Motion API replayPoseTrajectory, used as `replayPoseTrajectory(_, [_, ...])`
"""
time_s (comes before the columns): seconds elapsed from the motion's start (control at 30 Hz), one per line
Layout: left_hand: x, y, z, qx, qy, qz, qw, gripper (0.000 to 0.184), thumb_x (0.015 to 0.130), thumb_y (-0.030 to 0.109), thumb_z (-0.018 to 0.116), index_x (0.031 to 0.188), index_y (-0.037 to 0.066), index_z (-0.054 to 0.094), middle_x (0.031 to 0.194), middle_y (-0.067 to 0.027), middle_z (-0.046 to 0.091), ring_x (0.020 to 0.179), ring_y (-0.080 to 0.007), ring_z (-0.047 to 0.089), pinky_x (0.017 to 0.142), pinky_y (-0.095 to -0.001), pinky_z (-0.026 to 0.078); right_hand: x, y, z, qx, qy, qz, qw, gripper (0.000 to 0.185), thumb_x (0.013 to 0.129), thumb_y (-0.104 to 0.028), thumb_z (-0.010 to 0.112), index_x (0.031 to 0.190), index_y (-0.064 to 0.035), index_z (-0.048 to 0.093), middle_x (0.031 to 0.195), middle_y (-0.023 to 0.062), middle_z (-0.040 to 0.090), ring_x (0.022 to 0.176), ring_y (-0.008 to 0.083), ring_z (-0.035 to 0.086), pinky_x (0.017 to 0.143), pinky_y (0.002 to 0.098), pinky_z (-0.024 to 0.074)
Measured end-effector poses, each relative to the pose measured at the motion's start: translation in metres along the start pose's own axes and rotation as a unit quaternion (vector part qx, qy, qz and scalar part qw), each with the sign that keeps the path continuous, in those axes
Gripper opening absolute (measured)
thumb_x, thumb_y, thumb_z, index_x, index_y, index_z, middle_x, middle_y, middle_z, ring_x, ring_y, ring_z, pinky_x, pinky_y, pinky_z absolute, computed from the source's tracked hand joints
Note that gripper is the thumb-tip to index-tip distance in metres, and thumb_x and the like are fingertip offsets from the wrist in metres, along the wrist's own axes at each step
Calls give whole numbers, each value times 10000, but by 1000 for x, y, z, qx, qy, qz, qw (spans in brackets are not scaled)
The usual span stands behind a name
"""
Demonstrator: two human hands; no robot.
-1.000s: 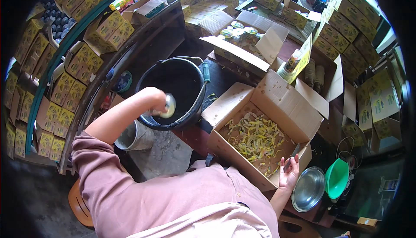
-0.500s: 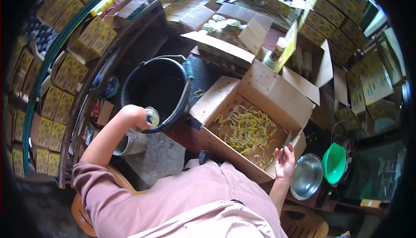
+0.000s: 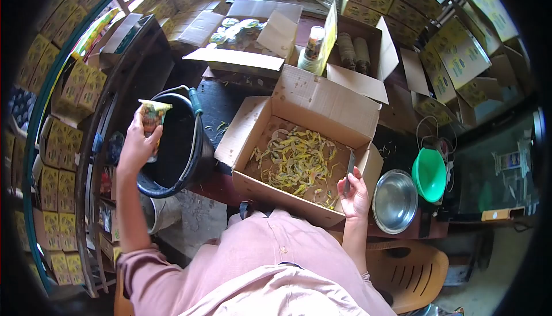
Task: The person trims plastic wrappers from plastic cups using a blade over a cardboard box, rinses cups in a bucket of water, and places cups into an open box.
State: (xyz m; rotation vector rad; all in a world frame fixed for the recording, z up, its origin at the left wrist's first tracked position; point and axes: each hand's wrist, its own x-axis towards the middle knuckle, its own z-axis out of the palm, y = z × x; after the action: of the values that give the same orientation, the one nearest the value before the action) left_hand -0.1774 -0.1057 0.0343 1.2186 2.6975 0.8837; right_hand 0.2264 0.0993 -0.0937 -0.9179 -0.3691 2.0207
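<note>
My left hand [image 3: 135,143] is closed round a printed plastic cup [image 3: 153,121] with a pale yellow top edge. It holds the cup upright over the near left side of a black bucket [image 3: 150,190]. My right hand [image 3: 355,197] grips a knife [image 3: 350,164], its blade pointing up and away from me, by the right front corner of an open cardboard box [image 3: 319,98]. Thin yellow-green strips [image 3: 296,161] lie scattered across the box floor. What the bucket contains is too dark to make out.
A steel bowl [image 3: 395,202] and a green basin [image 3: 429,175] stand right of the box. Behind are a carton of lidded cups [image 3: 233,66], a stack of cups [image 3: 310,57] and another open carton [image 3: 387,48]. Carton-filled shelves [image 3: 57,186] line the left.
My left hand has raised the cup from the bucket's near rim and turned it upright, showing its printed side. The view has shifted right. My right hand still holds the knife beside the box.
</note>
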Motion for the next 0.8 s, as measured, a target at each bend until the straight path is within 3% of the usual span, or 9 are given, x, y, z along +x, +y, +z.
replayPoseTrajectory(0.03, [1,10,7,-32,44,5,999,442,773,99,536,1173,-22,393,963,-179,556,892,-203,567,745,-310,473,-1,1,1,-2,-5,2,1000,259,784,31,549,1011,-92,536,786,30,620,707,119,613,679,299,527])
replayPoseTrajectory(0.17, [-15,78,63,-439,-95,45,892,530,779,35,498,1272,28,304,1182,-119,443,1002,-165,486,837,-305,423,-5,3,15,-32,-22,-21,999,293,764,42,570,1029,-75,525,791,28,593,703,116,598,649,268,530])
replayPoseTrajectory(0.27, [-24,106,122,-452,-204,63,866,623,714,-6,486,1300,15,274,1216,-133,419,1136,-205,400,989,-338,281,-9,-5,40,-96,-62,-97,989,356,719,82,607,1040,-48,523,801,17,544,692,96,570,654,241,516])
replayPoseTrajectory(0.33, [-31,130,148,-450,-185,172,857,636,700,30,515,1285,-19,271,1193,-142,435,1132,-204,413,978,-321,299,-12,-13,52,-202,-76,-237,947,351,718,82,618,1034,-44,533,799,12,553,679,84,560,640,225,502])
replayPoseTrajectory(0.4, [-34,157,150,-399,-163,231,872,703,648,57,634,1252,-18,284,1117,-156,493,1053,-222,495,923,-323,372,-27,-27,72,-314,-55,-348,881,288,685,88,652,934,-48,599,764,20,563,674,103,556,609,211,472])
replayPoseTrajectory(0.5, [-45,181,152,-346,-81,253,900,754,572,122,788,1168,3,341,1060,-180,530,991,-283,552,854,-340,440,-42,-59,97,-558,-116,-595,567,218,646,79,667,809,-63,639,746,38,564,703,145,570,611,221,468])
replayPoseTrajectory(0.63, [-53,178,157,-316,-92,264,906,726,570,120,789,1151,4,370,1057,-155,509,962,-270,548,837,-329,448,-51,-76,117,-621,-198,-663,369,237,560,53,666,756,-81,663,745,30,577,700,179,580,598,272,479])
replayPoseTrajectory(0.77, [-52,185,142,-288,-51,309,905,638,630,66,739,1126,6,342,1031,-206,529,934,-345,551,807,-388,451,-50,-77,120,-644,-228,-650,332,232,535,-24,693,758,-85,670,767,15,578,731,178,580,612,291,487])
replayPoseTrajectory(0.8, [-50,185,142,-314,-45,324,891,652,624,66,742,1136,16,341,1026,-207,527,915,-355,544,787,-402,445,-50,-80,118,-660,-243,-640,309,229,605,-78,653,834,-71,655,820,32,593,783,173,582,659,287,494])
